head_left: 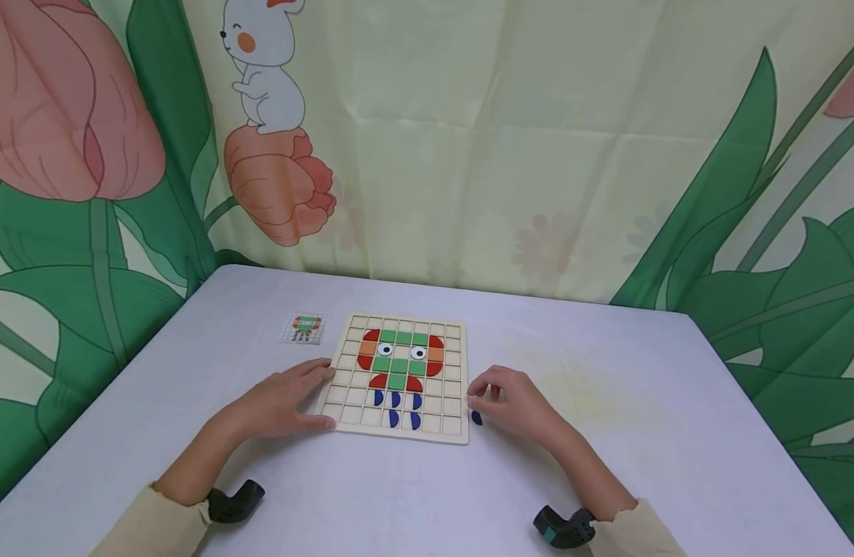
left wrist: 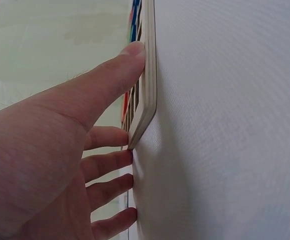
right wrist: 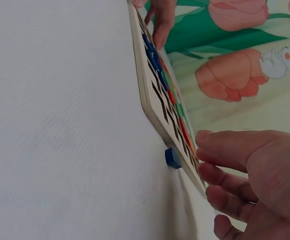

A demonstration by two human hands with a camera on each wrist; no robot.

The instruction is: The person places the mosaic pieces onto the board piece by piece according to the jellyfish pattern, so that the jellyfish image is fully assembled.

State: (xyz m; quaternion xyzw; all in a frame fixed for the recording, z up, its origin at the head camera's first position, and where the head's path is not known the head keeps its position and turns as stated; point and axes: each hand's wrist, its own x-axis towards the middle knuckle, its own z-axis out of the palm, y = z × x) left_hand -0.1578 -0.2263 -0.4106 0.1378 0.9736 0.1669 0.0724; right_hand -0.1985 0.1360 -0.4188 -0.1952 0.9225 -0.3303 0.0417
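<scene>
A square wooden grid board (head_left: pixel 442 425) lies on the table, bearing a figure made of green, red, orange and blue pieces with two round eyes. My left hand (head_left: pixel 281 402) rests against its left side, thumb on the near edge and the other fingers spread along the side. At the right edge is my right hand (head_left: pixel 514 398), its fingers loosely bent with nothing visible between them. Just below those fingertips, a loose blue half-round piece (right wrist: pixel 173 158) sits on the table beside the board. In the left wrist view, the left thumb (left wrist: pixel 120 67) touches the board's rim.
A small pattern card (head_left: pixel 305 328) with a similar figure lies left of the board. The white-covered table (head_left: pixel 399 495) reaches back to a curtain (head_left: pixel 469 155) printed with flowers and a rabbit. Each wrist wears a black device.
</scene>
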